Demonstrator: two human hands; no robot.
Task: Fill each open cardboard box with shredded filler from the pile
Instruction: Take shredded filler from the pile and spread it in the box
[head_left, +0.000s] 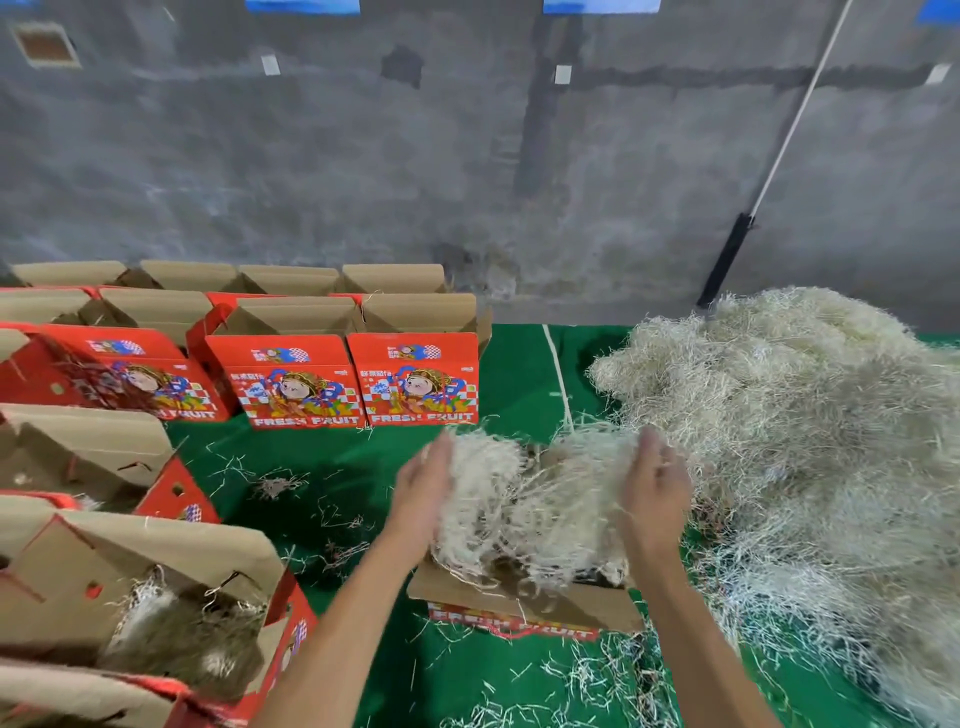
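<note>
A big pile of pale shredded filler (800, 431) covers the right side of the green mat. In front of me an open red cardboard box (519, 605) stands on the mat, with a clump of filler (535, 499) bulging out of its top. My left hand (423, 491) presses flat against the clump's left side, fingers straight. On the clump's right side my right hand (657, 493) presses in with relaxed fingers. The box's inside is hidden by the filler.
Rows of open red "FRESH FRUIT" boxes (415, 379) stand at the back left. Nearer on the left, a box (171, 613) holds filler. Loose strands litter the green mat (322, 467). A grey wall and a leaning pole (727, 260) are behind.
</note>
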